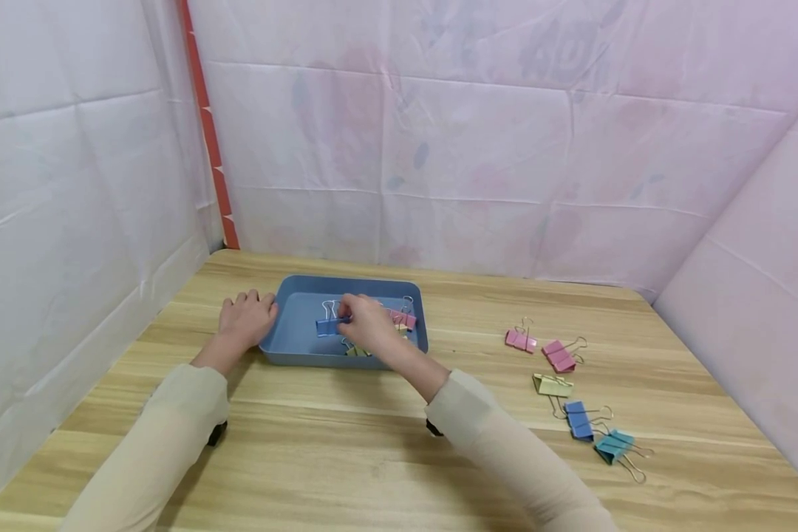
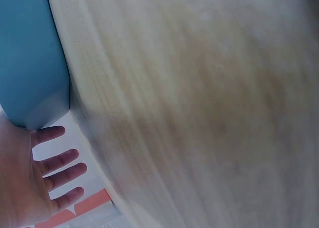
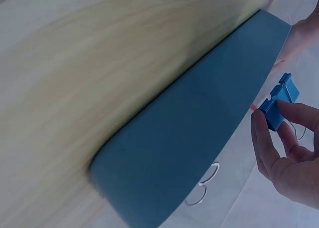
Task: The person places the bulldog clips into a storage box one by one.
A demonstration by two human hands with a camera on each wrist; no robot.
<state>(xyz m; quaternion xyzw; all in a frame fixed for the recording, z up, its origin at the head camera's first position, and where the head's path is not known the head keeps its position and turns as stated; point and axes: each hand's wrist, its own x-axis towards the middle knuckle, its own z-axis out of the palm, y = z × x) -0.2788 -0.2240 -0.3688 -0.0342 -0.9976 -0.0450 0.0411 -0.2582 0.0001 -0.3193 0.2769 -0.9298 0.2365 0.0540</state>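
The right hand [image 1: 371, 324] pinches a blue binder clip [image 1: 328, 326] between thumb and fingers over the tray [image 1: 306, 360] — likely light, stiff and smooth, best held by its flat body. The left hand [image 1: 247, 319] touches the tray's left end — fingers loosely spread, nothing visibly gripped.

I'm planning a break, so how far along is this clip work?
If the tray is being filled, the pink and yellow clips inside look done. In hand: the right hand pinches a blue clip over it while the left hand touches its side. Remaining on the table: two pink clips, a yellow clip, another blue clip and a teal clip. If emptied instead, done and remaining swap.
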